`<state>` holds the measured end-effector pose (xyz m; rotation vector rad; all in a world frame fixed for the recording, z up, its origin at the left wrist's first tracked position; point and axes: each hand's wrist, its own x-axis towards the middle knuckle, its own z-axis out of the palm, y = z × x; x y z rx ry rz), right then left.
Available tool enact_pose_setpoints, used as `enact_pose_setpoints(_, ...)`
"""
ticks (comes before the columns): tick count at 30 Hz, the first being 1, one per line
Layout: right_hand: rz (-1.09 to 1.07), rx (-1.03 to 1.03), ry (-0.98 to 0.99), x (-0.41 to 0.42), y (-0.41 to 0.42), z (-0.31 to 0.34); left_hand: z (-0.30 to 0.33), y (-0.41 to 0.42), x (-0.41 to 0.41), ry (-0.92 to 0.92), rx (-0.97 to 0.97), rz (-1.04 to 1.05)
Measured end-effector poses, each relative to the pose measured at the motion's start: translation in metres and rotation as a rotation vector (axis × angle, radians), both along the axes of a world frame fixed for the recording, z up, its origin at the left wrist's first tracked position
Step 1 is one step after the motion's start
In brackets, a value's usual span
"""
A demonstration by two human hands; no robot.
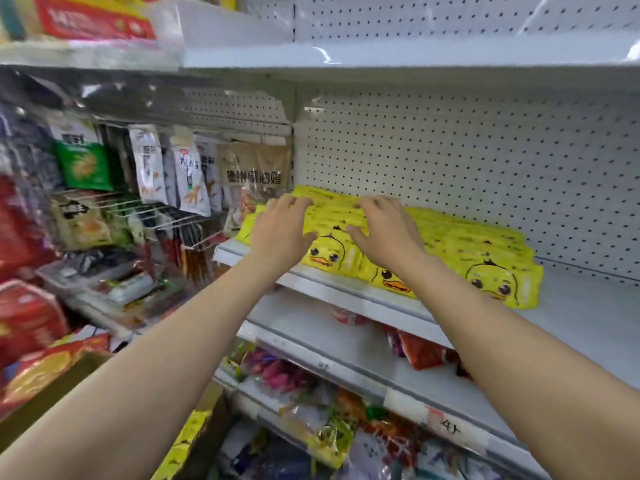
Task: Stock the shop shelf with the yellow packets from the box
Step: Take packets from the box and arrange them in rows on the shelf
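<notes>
Yellow packets (485,258) printed with duck faces lie in overlapping stacks on the white shop shelf (571,306), in front of its pegboard back wall. My left hand (280,230) rests flat on the leftmost stack with its fingers spread. Beside it, my right hand (384,226) presses on the same stack, fingers spread too. Neither hand grips a packet. At the bottom left a brown cardboard box (52,396) shows one edge, and more yellow packets (180,445) lie below it.
Hanging snack bags (187,171) on wire racks fill the bay to the left. Lower shelves hold red packets (422,351) and mixed colourful packets (311,410). The shelf above (381,57) overhangs the hands. Bare shelf surface lies right of the yellow stacks.
</notes>
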<state>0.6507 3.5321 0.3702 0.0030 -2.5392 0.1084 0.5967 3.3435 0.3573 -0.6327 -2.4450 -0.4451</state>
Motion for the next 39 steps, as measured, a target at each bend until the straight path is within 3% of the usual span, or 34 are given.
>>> enact_pose_setpoints(11,0.230,-0.105,-0.043,-0.057,-0.224,-0.038,-0.021,-0.229,-0.014,0.042,-0.075,0.199)
enact_pose_setpoints(24,0.361,-0.100,-0.285,-0.155,-0.318,-0.114,-0.102,-0.320,-0.080,-0.138,-0.107,0.345)
enact_pose_setpoints(32,0.442,-0.064,-0.538,-0.223,-0.359,-0.198,-0.183,-0.359,-0.132,-0.371,-0.108,0.400)
enact_pose_setpoints(39,0.454,-0.077,-0.790,-0.244,-0.396,-0.304,-0.292,-0.402,-0.151,-0.685,-0.113,0.409)
